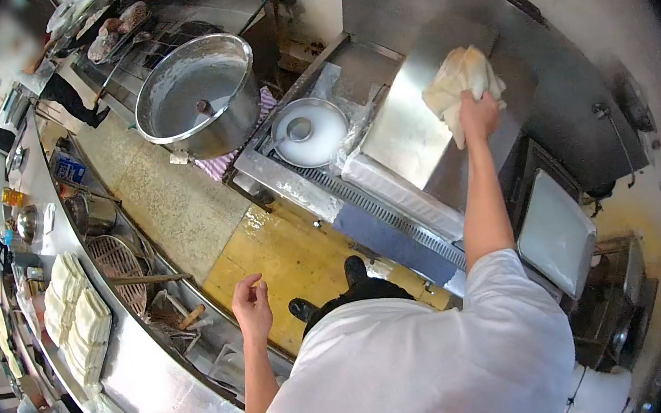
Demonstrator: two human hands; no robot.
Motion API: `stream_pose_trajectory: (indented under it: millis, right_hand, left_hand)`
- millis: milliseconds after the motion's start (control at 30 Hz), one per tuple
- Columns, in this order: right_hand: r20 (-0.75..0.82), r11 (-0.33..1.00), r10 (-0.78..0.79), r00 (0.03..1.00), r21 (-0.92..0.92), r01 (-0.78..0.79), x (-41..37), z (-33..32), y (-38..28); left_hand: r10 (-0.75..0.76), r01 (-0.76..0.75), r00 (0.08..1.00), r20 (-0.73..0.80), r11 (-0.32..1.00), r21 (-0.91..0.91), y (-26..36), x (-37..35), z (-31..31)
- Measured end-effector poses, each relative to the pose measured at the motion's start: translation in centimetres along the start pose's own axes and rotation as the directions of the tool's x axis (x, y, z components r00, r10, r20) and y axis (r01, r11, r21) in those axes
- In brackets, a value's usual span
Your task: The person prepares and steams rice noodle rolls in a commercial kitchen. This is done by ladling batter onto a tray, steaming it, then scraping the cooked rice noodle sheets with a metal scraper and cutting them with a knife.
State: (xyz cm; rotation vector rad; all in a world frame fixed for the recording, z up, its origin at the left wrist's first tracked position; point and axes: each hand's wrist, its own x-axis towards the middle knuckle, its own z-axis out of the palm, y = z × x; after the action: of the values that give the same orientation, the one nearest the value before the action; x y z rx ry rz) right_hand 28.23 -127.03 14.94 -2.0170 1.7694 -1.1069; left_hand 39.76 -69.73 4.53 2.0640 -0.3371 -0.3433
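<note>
My right hand (479, 114) is closed on a crumpled beige cloth (459, 82), which rests against a flat stainless steel surface (404, 137) at the wall side. A folded white cloth (401, 184) lies along the front edge of that surface. To the left of it sits a round pan of white liquid (322, 130) with a metal ladle (299, 129) in it. My left hand (252, 309) hangs over the yellow floor with its fingers loosely curled and apart, holding nothing.
A large steel pot (211, 126) stands beyond the pan. At the left runs a long steel counter (165, 397) bearing stacked white packages (78, 317), with a wicker basket (117, 267) on its lower shelf. A white tray (555, 234) leans at the right. Several people work farther off.
</note>
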Motion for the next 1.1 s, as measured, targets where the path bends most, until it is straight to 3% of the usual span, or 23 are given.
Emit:
stream_pose_trajectory:
  millis: [133, 233, 367, 433, 533, 667, 700, 767, 833, 900, 933, 967, 1100]
  right_hand:
    - [-0.172, 0.955, -0.222, 0.960, 0.160, 0.250, -0.3, -9.5, -7.1]
    - [-0.303, 0.806, -0.347, 0.888, 0.387, 0.447, -0.4, -14.4, -11.7]
    - [-0.325, 0.661, -0.407, 0.854, 0.540, 0.520, -5.8, -19.2, -18.9]
    - [-0.316, 0.557, -0.479, 0.819, 0.611, 0.562, -9.1, -20.3, -21.8]
    - [-0.262, 0.500, -0.597, 0.758, 0.617, 0.607, -14.6, -20.5, -25.5]
    - [-0.196, 0.365, -0.773, 0.603, 0.641, 0.675, -21.4, -17.7, -29.5]
    - [-0.160, 0.326, -0.819, 0.551, 0.660, 0.677, -24.0, -17.7, -30.6]
    - [-0.124, 0.221, -0.891, 0.437, 0.722, 0.655, -28.9, -18.0, -33.1]
    - [-0.144, 0.102, -0.927, 0.346, 0.791, 0.603, -33.3, -17.6, -36.1]
    - [-0.045, 0.083, -0.983, 0.178, 0.755, 0.651, -37.4, -17.5, -38.5]
    - [-0.222, -0.114, -0.970, 0.095, 0.770, 0.628, -39.8, -16.5, -39.7]
    - [-0.239, -0.153, -0.969, 0.064, 0.783, 0.603, -42.3, -15.9, -40.8]
    - [-0.194, -0.294, -0.948, -0.250, 0.832, 0.471, -53.1, -13.4, -44.6]
  left_hand:
    - [0.068, -0.069, 0.997, -0.025, 0.997, -0.041, -1.2, 1.2, -2.2]
    - [0.089, -0.095, 0.995, -0.048, 0.986, -0.140, -1.3, 2.0, -3.7]
    - [0.063, -0.079, 0.995, -0.076, 0.970, -0.228, -2.3, 2.2, -7.0]
    - [0.174, -0.222, 0.968, -0.182, 0.930, -0.293, -3.0, 1.8, -8.7]
    - [0.144, -0.220, 0.957, -0.252, 0.927, -0.304, -4.1, -0.6, -12.5]
    - [0.101, -0.238, 0.883, -0.459, 0.938, -0.251, -6.4, -5.4, -18.3]
    - [0.045, -0.206, 0.833, -0.552, 0.951, -0.232, -7.1, -6.9, -19.5]
    - [0.073, -0.222, 0.778, -0.624, 0.961, -0.165, -8.6, -10.3, -22.0]
    - [-0.022, -0.155, 0.689, -0.724, 0.972, -0.177, -9.7, -14.3, -23.9]
    - [-0.096, -0.118, 0.622, -0.777, 0.970, -0.214, -11.0, -17.3, -25.0]
    - [-0.118, -0.126, 0.556, -0.823, 0.966, -0.224, -12.3, -18.8, -24.8]
    - [-0.145, -0.133, 0.489, -0.860, 0.962, -0.237, -13.4, -20.5, -24.5]
    - [-0.269, -0.047, 0.321, -0.908, 0.953, -0.298, -14.2, -26.1, -23.2]
